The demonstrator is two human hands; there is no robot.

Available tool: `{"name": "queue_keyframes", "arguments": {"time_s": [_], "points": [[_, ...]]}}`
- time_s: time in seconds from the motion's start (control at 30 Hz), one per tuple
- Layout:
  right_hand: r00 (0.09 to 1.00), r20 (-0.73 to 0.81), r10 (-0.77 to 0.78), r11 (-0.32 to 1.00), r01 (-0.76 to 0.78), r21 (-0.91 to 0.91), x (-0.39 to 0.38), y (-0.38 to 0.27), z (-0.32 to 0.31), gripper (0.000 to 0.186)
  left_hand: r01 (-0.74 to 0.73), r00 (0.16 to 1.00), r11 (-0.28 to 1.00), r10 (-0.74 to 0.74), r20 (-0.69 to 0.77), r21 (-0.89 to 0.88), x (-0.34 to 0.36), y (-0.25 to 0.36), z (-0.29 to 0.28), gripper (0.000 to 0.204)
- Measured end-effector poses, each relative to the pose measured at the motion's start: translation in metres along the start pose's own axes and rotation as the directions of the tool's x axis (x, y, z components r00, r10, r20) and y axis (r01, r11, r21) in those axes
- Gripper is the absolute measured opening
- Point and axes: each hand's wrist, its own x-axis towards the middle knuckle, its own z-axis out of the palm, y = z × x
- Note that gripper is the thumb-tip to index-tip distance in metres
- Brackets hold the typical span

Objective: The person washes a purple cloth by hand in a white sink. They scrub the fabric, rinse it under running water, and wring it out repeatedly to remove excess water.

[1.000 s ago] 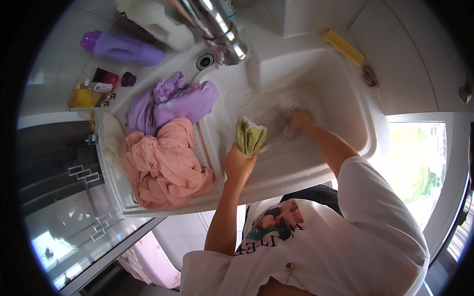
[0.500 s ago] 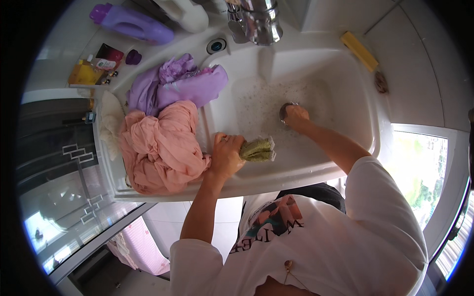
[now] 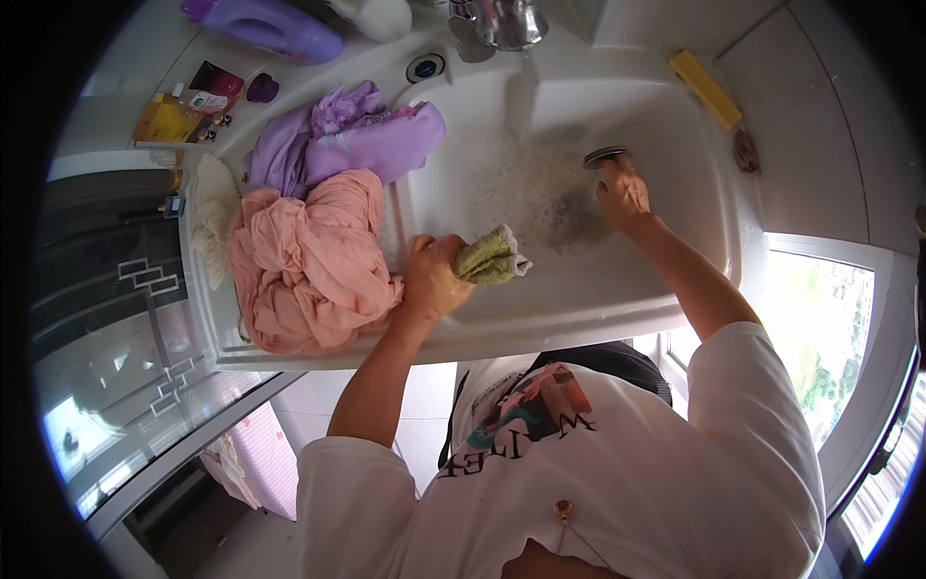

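My left hand [image 3: 434,276] is closed round a bunched green cloth [image 3: 490,258] with a white edge, held over the near left part of the white sink basin [image 3: 675,280]. Farther right, my right hand [image 3: 625,191] grips a round dark sink plug [image 3: 605,156] with a shiny rim, tilted up above the basin floor. Below and left of it, a dark patch [image 3: 577,218] shows through cloudy, foamy water [image 3: 511,188]; its outline is blurred.
Left of the basin lie salmon-pink fabric [image 3: 313,261] and lilac fabric [image 3: 376,150]. A chrome tap [image 3: 511,24] stands at the back, with a purple bottle [image 3: 275,27] at back left. A yellow bar [image 3: 706,89] lies on the right rim.
My right hand has moved right and away from me, lifting the plug off the basin floor. A dark patch now shows there. My left hand with the cloth has shifted slightly left.
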Motion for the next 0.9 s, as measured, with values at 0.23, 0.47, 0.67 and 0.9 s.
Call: {"name": "queue_keyframes", "arguments": {"time_s": [0.23, 0.47, 0.67, 0.9], "points": [[0.99, -0.117, -0.08, 0.981, 0.099, 0.166, -0.022, 0.004, -0.037, 0.038, 0.036, 0.999, 0.999, -0.035, -0.016, 0.033, 0.0, 0.004, 0.002, 0.02], [0.99, -0.139, -0.002, 0.978, 0.031, 0.208, -0.043, 0.002, -0.04, 0.034, 0.043, 0.999, 0.997, -0.042, -0.017, 0.067, -0.001, 0.004, 0.001, 0.022], [0.988, -0.156, 0.009, 0.978, 0.023, 0.206, -0.043, 0.008, -0.041, 0.036, 0.088, 0.996, 0.992, -0.088, -0.011, 0.088, -0.002, 0.004, 0.003, 0.02], [0.989, -0.148, 0.023, 0.977, 0.009, 0.211, -0.038, 0.013, -0.04, 0.034, 0.084, 0.996, 0.991, -0.082, -0.025, 0.104, -0.001, 0.006, 0.003, 0.022]]}}
